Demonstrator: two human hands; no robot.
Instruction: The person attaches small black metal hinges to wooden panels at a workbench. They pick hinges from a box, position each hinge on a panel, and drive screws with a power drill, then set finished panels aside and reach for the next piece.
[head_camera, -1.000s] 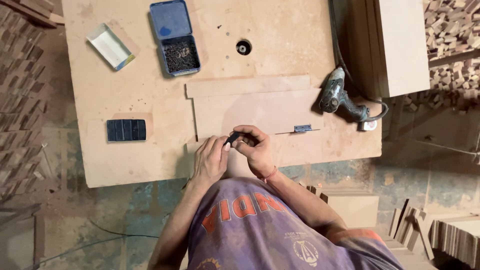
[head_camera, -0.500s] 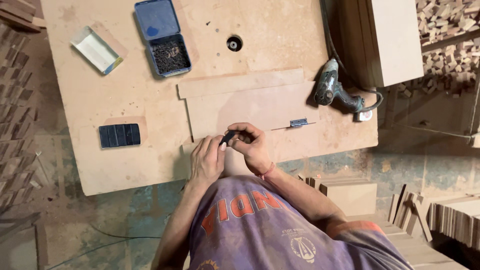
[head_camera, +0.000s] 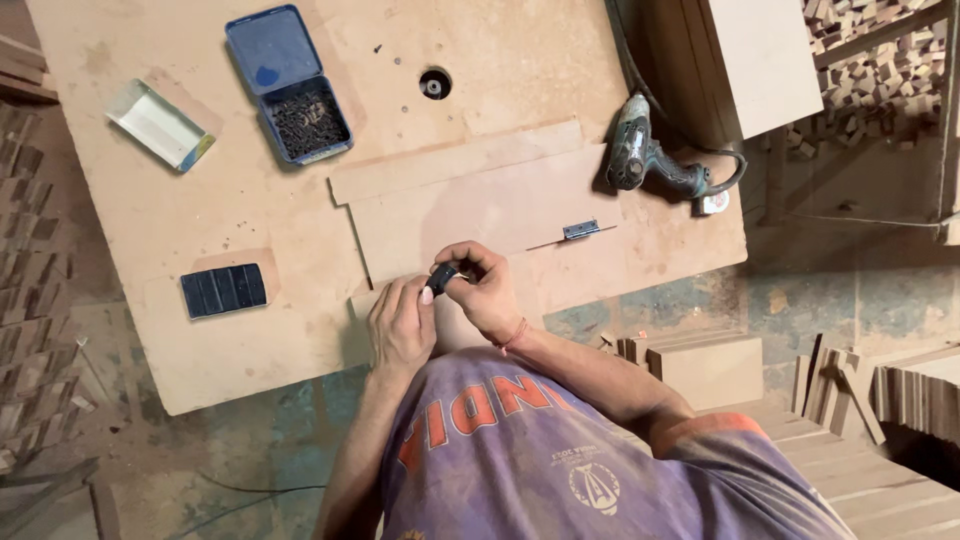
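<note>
One drill (head_camera: 650, 160), one hinge (head_camera: 580, 230), one screw tin (head_camera: 288, 85), two boards (head_camera: 480, 205).

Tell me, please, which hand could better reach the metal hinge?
Likely the right hand: the hinge lies on its side, nearer it than the left hand, though its fingers grip a small black object.

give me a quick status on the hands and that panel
Both hands, left hand and right hand, pinch a small dark part. Hinged wooden panel lies flat beneath, hinge at its edge. Power drill lies apart.

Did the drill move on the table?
No. The drill lies right of the hinge, by the table's right edge, as before; only the camera shifted.
</note>
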